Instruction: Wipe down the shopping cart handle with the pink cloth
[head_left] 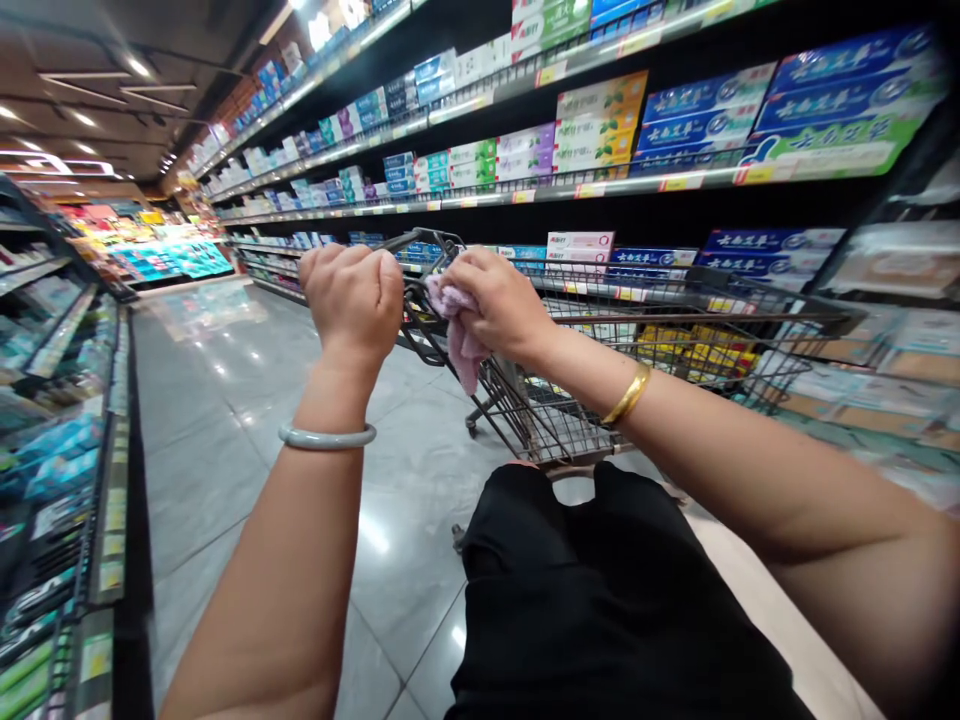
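A wire shopping cart [525, 400] stands in front of me, angled off to the right. My left hand [352, 295], with a pale bangle on its wrist, is closed in a fist at the left end of the dark cart handle [421, 312]; its fingertips are hidden. Beside it, my right hand [495, 300] grips a crumpled light purple cloth [466, 350] against the handle. One end of the cloth hangs down. A gold bracelet circles my right wrist.
Shelves of boxed toothpaste [697, 110] run along the right side of the aisle. Another rack [60, 400] of packaged goods lines the left. Grey floor tiles [217, 400] stretch between them. Yellow and red packages [697, 345] show through the cart's wire.
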